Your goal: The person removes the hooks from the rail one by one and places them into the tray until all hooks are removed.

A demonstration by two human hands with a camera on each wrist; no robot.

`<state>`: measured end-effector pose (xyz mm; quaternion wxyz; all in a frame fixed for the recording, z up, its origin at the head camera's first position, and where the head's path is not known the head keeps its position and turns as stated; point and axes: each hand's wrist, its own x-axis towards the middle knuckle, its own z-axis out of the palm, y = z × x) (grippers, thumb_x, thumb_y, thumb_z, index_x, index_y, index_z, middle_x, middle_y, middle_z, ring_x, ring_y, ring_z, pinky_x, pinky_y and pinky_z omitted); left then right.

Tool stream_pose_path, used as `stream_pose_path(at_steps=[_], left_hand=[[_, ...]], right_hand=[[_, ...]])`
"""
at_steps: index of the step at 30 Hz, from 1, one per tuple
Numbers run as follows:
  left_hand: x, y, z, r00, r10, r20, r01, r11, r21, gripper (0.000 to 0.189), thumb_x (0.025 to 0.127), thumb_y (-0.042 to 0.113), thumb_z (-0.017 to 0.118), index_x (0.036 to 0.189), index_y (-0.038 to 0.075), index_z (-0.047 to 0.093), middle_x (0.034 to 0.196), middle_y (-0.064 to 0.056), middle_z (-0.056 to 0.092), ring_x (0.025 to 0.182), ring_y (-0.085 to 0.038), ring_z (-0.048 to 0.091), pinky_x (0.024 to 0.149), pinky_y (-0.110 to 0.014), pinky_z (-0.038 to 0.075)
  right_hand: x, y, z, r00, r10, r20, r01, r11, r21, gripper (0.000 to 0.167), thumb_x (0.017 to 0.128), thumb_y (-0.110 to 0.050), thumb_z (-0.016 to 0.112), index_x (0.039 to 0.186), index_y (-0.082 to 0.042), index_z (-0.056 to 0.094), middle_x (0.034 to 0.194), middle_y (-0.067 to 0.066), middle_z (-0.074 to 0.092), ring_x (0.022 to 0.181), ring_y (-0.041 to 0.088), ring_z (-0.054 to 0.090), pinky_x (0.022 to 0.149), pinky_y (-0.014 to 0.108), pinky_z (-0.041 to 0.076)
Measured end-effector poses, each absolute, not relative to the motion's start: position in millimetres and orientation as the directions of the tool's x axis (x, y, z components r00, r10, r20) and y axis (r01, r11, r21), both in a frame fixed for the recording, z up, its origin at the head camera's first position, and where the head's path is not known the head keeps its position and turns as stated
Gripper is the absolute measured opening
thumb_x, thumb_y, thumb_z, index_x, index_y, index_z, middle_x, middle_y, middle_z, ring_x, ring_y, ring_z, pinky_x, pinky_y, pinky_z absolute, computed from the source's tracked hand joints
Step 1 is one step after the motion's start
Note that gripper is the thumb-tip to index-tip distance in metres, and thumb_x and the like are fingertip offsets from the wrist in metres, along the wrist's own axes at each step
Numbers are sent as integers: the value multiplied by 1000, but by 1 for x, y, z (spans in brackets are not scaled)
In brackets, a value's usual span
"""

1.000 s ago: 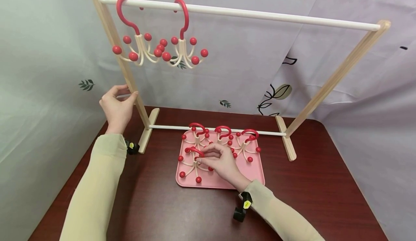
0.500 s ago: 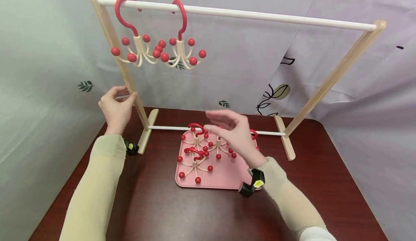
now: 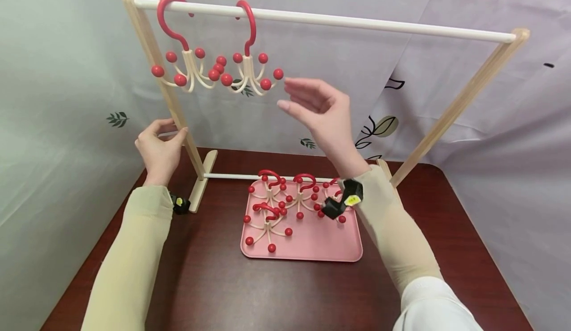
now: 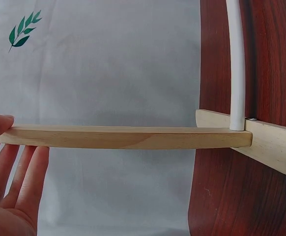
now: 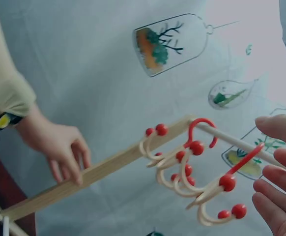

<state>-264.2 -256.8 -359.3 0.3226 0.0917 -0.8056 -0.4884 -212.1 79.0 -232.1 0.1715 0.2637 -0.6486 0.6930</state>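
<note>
My left hand pinches the left wooden post of a stand, thumb on one side and fingers on the other. Raised in the air, my right hand holds nothing, its fingers loosely bent and spread from the thumb. Its fingertips are just right of the nearer hanging octopus-style hanger, which has a red hook and red balls on pale arms. A matching hanger hangs left of it, both hooked over the white top rod. The right wrist view shows both hangers beside my right hand's fingers.
A pink tray on the dark red table bears several more such hangers. Behind it runs the stand's white lower rod. On the right rises the other wooden post. Pale patterned cloth hangs behind.
My right hand has left the front-left hanger on the tray and risen, empty, to beside the second hanging hanger. My left hand stays on the post.
</note>
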Motion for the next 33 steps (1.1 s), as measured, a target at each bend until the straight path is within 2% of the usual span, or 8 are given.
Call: stream_pose_path(at_steps=[4, 8, 13, 20, 23, 27, 33], left_hand=[[-265, -256, -359, -771, -464, 436, 169, 511, 843, 34, 90, 31, 79, 117, 11, 76, 110, -7, 74, 90, -12, 73, 76, -23, 59], [-265, -257, -359, -773, -462, 435, 164, 516, 841, 35, 90, 32, 79, 118, 12, 76, 111, -7, 74, 91, -13, 73, 77, -24, 59], [-265, -257, -360, -780, -460, 425, 156, 515, 843, 36, 90, 33, 79, 120, 13, 76, 112, -7, 74, 93, -15, 73, 76, -23, 59], [-264, -257, -359, -784, -461, 416, 150, 510, 847, 37, 90, 34, 79, 120, 13, 76, 113, -6, 74, 95, -16, 73, 78, -26, 60], [-264, -257, -359, -786, -463, 410, 144, 507, 850, 37, 90, 35, 79, 120, 14, 76, 113, -6, 73, 95, -16, 73, 79, -27, 60], [-264, -257, -358, -786, -459, 415, 151, 508, 848, 36, 90, 34, 79, 120, 13, 76, 113, -6, 74, 95, -15, 73, 78, -26, 59], [-264, -258, -358, -781, -461, 420, 149, 516, 844, 37, 90, 35, 79, 119, 13, 76, 112, -6, 74, 93, -14, 73, 77, -23, 59]], right_hand=[[-214, 69, -208, -817, -86, 570, -560, -116, -820, 33, 87, 0, 80, 118, 2, 72, 118, 12, 72, 113, 25, 67, 98, 35, 53], [-226, 60, -193, -833, -72, 549, -544, -83, -835, 35, 86, -4, 82, 119, 0, 72, 115, 5, 73, 113, 20, 67, 97, 31, 53], [-254, 49, -186, -870, -73, 487, -485, -45, -874, 39, 84, -12, 86, 121, -6, 73, 114, 0, 73, 110, 10, 66, 89, 29, 54], [-276, 24, -180, -898, -55, 436, -435, -32, -900, 37, 81, -12, 88, 116, -7, 76, 106, 2, 76, 103, 8, 68, 91, 18, 50], [-278, 18, -178, -899, -20, 438, -438, -28, -899, 32, 83, -11, 87, 113, -7, 77, 101, 1, 76, 98, 9, 69, 87, 21, 53], [-281, 14, -174, -891, 27, 453, -453, -5, -891, 24, 86, -10, 84, 108, -7, 79, 94, 0, 76, 87, 18, 70, 81, 25, 55], [-282, 15, -171, -894, 41, 446, -446, 11, -895, 21, 87, -11, 83, 107, -6, 79, 92, 1, 76, 77, 24, 68, 80, 23, 53]])
